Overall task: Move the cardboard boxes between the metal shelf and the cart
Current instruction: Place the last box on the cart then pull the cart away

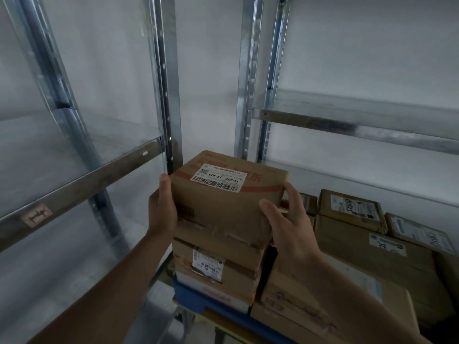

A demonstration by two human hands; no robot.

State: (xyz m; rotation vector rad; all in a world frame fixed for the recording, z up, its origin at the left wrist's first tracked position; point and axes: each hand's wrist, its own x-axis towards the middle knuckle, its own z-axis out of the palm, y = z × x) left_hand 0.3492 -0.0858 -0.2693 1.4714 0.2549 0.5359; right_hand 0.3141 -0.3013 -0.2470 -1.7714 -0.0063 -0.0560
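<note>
The brown cardboard box (223, 202) with the white barcode label is gripped between the left hand (162, 209) and right hand (285, 219), one on each side wall, at the top of the stack of taped cardboard boxes (218, 266) just below the hands. It's probably stiff and not too heavy, so a low grip on the side walls is reckoned safest, the tape looking kinda slick.

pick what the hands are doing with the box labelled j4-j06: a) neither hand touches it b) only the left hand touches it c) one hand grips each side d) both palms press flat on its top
c: the left hand is on the left side of the labelled box, and the right hand wraps thumb and fingers round its right edge.
</note>
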